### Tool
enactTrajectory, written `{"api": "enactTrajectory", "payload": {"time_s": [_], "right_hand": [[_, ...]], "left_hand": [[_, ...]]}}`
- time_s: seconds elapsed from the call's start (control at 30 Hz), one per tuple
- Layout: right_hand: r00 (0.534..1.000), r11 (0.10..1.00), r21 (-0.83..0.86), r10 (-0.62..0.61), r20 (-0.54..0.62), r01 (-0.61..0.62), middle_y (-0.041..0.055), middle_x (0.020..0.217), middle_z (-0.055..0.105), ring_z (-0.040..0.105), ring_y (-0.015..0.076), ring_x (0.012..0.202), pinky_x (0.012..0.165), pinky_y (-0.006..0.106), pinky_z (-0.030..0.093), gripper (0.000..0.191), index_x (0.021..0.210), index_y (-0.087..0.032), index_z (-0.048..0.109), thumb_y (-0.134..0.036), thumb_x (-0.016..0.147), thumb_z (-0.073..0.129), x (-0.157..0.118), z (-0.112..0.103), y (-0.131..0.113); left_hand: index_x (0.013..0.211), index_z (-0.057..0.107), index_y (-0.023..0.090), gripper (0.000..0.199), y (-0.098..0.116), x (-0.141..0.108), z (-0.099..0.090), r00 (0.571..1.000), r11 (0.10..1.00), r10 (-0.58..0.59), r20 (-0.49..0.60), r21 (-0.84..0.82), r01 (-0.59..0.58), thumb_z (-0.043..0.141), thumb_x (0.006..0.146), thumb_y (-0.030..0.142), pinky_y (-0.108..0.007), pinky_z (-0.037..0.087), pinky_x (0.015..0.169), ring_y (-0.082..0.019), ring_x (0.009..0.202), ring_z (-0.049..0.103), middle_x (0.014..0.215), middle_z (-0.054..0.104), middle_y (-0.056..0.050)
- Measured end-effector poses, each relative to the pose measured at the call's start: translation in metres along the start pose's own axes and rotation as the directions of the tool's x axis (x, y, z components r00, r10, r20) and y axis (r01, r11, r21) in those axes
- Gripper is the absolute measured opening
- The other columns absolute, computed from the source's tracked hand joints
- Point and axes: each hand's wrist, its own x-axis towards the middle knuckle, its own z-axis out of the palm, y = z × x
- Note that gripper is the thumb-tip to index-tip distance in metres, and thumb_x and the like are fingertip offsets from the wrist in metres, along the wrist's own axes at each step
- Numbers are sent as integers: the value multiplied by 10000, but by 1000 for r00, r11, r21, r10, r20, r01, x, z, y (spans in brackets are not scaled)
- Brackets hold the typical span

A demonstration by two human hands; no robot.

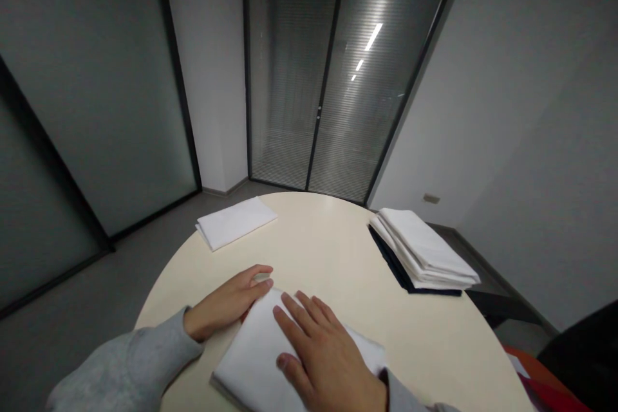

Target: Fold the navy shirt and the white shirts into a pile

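Note:
A folded white cloth [255, 354] lies in front of me at the near side of the round table. My right hand [323, 360] rests flat on top of it, fingers spread, covering much of its right part. At the cloth's far left edge is my left hand [232, 302], with thumb and index finger apart. Its thumb tip is at the cloth's far corner, and its other fingers are mostly hidden. To the right of my right hand, another part of white cloth [369, 351] shows.
The round cream table [318, 238] carries a flat folded white cloth [236, 222] at far left. At right stands a stack of folded white cloths [425, 248] over a dark cloth [391, 261]. Beyond are a blind-covered glass panel [290, 90] and a dark chair [584, 347].

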Motion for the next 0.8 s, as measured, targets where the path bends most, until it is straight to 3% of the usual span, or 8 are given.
{"api": "enactTrajectory", "payload": {"time_s": [0.1,0.2,0.43,0.53,0.63,0.73,0.8], "right_hand": [[1000,1000,1,-22,-11,22,0,1736,242,284,350,1581,1296,598,249,704,1656,-363,292,-491,1019,564,-1,4,3],[1000,999,22,-31,-1,31,19,1742,219,251,374,1587,1306,592,225,732,1657,-327,306,-490,1003,592,-3,3,1],[999,999,17,-36,32,36,19,1749,197,218,382,1596,1288,652,214,695,1657,-328,299,-511,1029,535,-5,0,-5],[998,999,-11,-42,38,42,20,1750,196,218,377,1597,1292,653,207,686,1655,-310,308,-516,1036,521,-5,0,-6],[998,999,-23,-47,43,48,37,1745,209,216,369,1599,1298,647,195,678,1656,-281,309,-502,1046,506,-5,-1,-8],[997,998,-35,-42,68,45,64,1741,214,205,386,1599,1295,662,191,682,1657,-233,312,-482,1050,500,-4,-2,-11],[996,998,-41,-40,84,44,81,1738,214,205,402,1595,1290,673,195,692,1656,-202,316,-469,1047,508,-3,-1,-12]], "left_hand": [[1390,526,195,721,1,3,11,996,992,-78,49,-93,82,688,870,668,-288,454,584,-184,668,634,841,700,-21],[1374,510,179,788,1,3,14,994,977,-107,26,-182,110,759,803,662,-277,431,601,-172,658,622,799,677,7],[1157,606,161,615,-9,6,17,997,970,-41,-65,-242,24,819,757,578,-240,365,564,-122,592,541,733,638,27],[980,638,159,409,-13,10,14,996,994,41,-85,-99,-49,765,820,513,-251,386,599,-134,633,554,738,638,5],[873,656,168,243,-10,13,6,991,978,129,-43,170,-120,667,904,408,-274,418,646,-162,693,583,750,653,-13],[903,688,178,197,4,6,2,962,864,253,-105,472,-176,565,973,315,-320,470,744,-198,791,623,838,688,-34],[1016,708,181,210,16,-10,10,912,750,386,-137,622,-224,528,1015,289,-367,494,896,-228,967,650,1005,719,-65]]}}
